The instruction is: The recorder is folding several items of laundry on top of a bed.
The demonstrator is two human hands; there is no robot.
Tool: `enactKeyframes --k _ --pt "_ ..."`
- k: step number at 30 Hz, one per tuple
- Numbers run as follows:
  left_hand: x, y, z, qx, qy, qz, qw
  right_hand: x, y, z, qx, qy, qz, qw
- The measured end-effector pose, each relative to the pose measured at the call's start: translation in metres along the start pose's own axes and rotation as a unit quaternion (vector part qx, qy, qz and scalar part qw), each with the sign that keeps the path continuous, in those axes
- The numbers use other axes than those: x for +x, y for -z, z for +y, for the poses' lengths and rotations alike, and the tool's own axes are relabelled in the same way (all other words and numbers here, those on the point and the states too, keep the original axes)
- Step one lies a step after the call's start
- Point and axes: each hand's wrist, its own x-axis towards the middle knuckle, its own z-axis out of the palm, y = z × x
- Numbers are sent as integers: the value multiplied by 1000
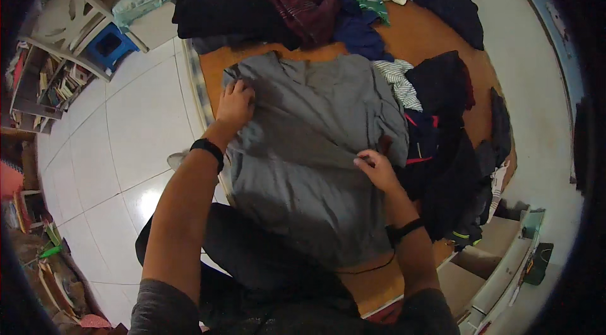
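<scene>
A grey shirt point(303, 145) lies spread on a brown surface before me, its neckline away from me and its lower edge near my lap. My left hand point(238, 101) rests on its upper left part, by the sleeve, fingers bent over the cloth; whether they grip it I cannot tell. Over the shirt's right side, my right hand point(375, 167) pinches a fold of the cloth between thumb and fingers. Creases run across the shirt between both hands. A dark band circles each wrist.
Folded dark clothes point(227, 8) are piled beyond the shirt. Crumpled dark garments point(445, 160) and a striped cloth point(400, 82) lie at its right. White floor tiles point(137, 145), a blue stool point(111, 46) and a bookshelf point(35, 79) are to the left. An open drawer point(473, 278) stands lower right.
</scene>
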Motion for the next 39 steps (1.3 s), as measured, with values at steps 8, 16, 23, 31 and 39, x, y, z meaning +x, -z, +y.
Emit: enactKeyframes --k 8,16,23,31,39 --pt "33 35 -52 -86 -31 -14 996 0 7 5 105 25 -37 994" --pt "14 57 -32 -36 37 82 995 41 9 30 180 17 194 964" --pt "-61 23 4 36 -78 -83 993 10 42 40 -117 157 437 878" --pt "-63 19 42 55 -30 -171 983 -17 117 57 -178 83 359 912" --pt "-94 15 93 77 -16 -233 969 -39 144 53 -78 145 307 938"
